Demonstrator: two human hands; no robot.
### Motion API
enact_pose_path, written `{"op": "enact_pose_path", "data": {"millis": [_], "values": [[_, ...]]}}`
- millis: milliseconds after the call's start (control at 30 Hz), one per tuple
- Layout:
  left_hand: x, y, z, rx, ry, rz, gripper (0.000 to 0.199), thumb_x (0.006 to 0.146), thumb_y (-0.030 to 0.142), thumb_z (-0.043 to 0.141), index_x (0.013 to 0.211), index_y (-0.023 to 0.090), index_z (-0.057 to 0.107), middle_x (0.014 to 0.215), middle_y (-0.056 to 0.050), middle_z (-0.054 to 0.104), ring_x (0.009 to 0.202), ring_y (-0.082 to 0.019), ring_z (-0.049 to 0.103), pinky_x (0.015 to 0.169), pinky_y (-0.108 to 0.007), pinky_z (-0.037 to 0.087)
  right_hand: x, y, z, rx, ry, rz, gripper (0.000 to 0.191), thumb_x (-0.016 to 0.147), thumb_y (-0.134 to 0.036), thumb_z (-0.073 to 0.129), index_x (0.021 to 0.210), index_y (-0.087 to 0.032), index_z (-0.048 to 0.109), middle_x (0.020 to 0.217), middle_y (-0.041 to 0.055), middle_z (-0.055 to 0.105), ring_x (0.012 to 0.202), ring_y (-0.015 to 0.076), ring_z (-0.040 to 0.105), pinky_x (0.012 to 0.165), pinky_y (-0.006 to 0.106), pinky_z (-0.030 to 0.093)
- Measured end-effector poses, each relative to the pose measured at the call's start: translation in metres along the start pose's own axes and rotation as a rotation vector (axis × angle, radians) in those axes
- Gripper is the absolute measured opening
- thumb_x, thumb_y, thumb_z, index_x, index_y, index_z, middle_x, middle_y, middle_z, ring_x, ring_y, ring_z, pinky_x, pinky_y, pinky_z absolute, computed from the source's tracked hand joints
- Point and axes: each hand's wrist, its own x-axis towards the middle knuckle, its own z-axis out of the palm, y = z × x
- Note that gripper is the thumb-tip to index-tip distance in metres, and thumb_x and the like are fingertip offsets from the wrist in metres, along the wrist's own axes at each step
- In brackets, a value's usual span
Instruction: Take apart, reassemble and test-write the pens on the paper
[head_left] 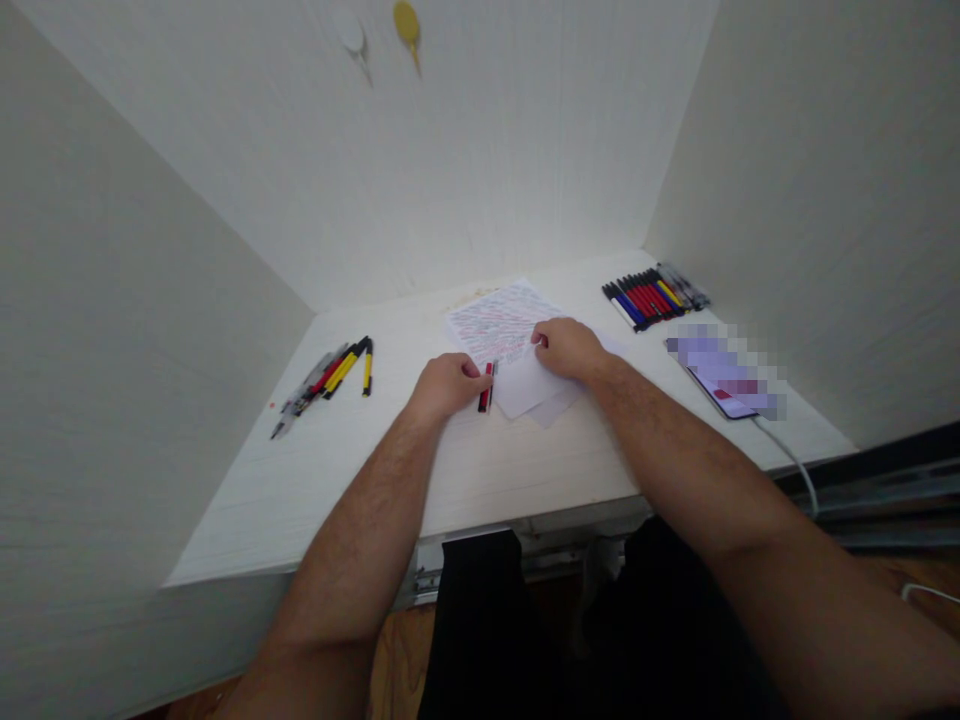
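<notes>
My left hand [448, 386] is closed, its thumb and fingertips on a red and black pen [482, 398] at the front left of the papers. Right against that pen is a second thin, pale piece with a dark tip, too small to make out. My right hand [568, 347] rests over the papers with its fingers curled in a pinch; what they hold, if anything, is hidden. Beneath the hands lie a sheet covered in coloured handwriting [499, 318] and a blank white sheet [521, 385] overlapping it.
Several yellow, red and clear pens [339, 371] lie loosely on the white desk [517, 470] at left. A row of pens [649, 298] sits at the back right. Near it is a phone [720, 375] with a white cable [795, 460]. Walls enclose three sides.
</notes>
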Motion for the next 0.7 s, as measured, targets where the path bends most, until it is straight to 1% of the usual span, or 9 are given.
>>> {"op": "enact_pose_path", "data": {"millis": [167, 233, 333, 433, 500, 600, 700], "values": [[0.002, -0.004, 0.001, 0.001, 0.033, -0.033, 0.013, 0.071, 0.034, 0.069, 0.068, 0.021, 0.067, 0.073, -0.004, 0.071, 0.068, -0.018, 0.062, 0.062, -0.030, 0.041, 0.000, -0.002, -0.003, -0.023, 0.016, 0.041, 0.027, 0.082, -0.019, 0.053, 0.102, -0.021, 0.072, 0.108, 0.0095, 0.071, 0.096, 0.0243, 0.063, 0.078, 0.033, 0.045], [0.003, -0.005, 0.002, -0.016, 0.043, -0.042, 0.011, 0.072, 0.031, 0.068, 0.068, 0.021, 0.067, 0.070, -0.004, 0.070, 0.066, -0.018, 0.062, 0.061, -0.030, 0.042, -0.003, -0.006, -0.006, -0.021, 0.041, 0.012, 0.027, 0.085, -0.021, 0.052, 0.103, -0.020, 0.072, 0.108, 0.0099, 0.070, 0.096, 0.0240, 0.062, 0.080, 0.033, 0.044], [0.004, -0.005, 0.002, -0.001, 0.056, -0.048, 0.008, 0.073, 0.028, 0.067, 0.068, 0.021, 0.067, 0.070, -0.005, 0.071, 0.066, -0.019, 0.062, 0.061, -0.030, 0.042, -0.010, -0.020, -0.009, 0.021, 0.041, -0.151, 0.028, 0.088, -0.024, 0.051, 0.106, -0.022, 0.073, 0.108, 0.0080, 0.070, 0.099, 0.0220, 0.061, 0.085, 0.032, 0.044], [0.005, -0.004, 0.002, 0.012, 0.062, -0.042, 0.008, 0.074, 0.027, 0.065, 0.071, 0.021, 0.069, 0.071, -0.005, 0.071, 0.068, -0.019, 0.062, 0.062, -0.029, 0.043, -0.017, -0.036, -0.006, 0.039, -0.034, -0.342, 0.031, 0.090, -0.024, 0.051, 0.113, -0.026, 0.073, 0.108, 0.0064, 0.069, 0.102, 0.0205, 0.060, 0.088, 0.031, 0.042], [0.005, -0.004, 0.002, 0.009, 0.065, -0.029, 0.009, 0.075, 0.027, 0.064, 0.073, 0.020, 0.069, 0.072, -0.005, 0.071, 0.070, -0.019, 0.062, 0.064, -0.029, 0.043, -0.020, -0.044, -0.004, 0.019, -0.079, -0.429, 0.033, 0.090, -0.027, 0.051, 0.116, -0.029, 0.071, 0.108, 0.0065, 0.068, 0.102, 0.0207, 0.060, 0.086, 0.031, 0.042], [0.007, -0.005, 0.003, 0.013, 0.072, -0.005, 0.011, 0.077, 0.028, 0.062, 0.074, 0.020, 0.070, 0.074, -0.006, 0.071, 0.073, -0.019, 0.063, 0.066, -0.030, 0.044, -0.021, -0.050, -0.001, -0.026, -0.136, -0.504, 0.031, 0.092, -0.032, 0.049, 0.112, -0.028, 0.073, 0.107, 0.0075, 0.068, 0.100, 0.0212, 0.061, 0.081, 0.031, 0.042], [0.007, -0.007, 0.004, 0.011, 0.068, 0.001, 0.011, 0.078, 0.027, 0.062, 0.076, 0.020, 0.070, 0.076, -0.006, 0.072, 0.073, -0.019, 0.062, 0.066, -0.029, 0.044, -0.021, -0.050, -0.001, -0.077, -0.149, -0.483, 0.032, 0.094, -0.032, 0.045, 0.102, -0.023, 0.075, 0.101, 0.0091, 0.070, 0.094, 0.0210, 0.062, 0.077, 0.030, 0.041]]}}
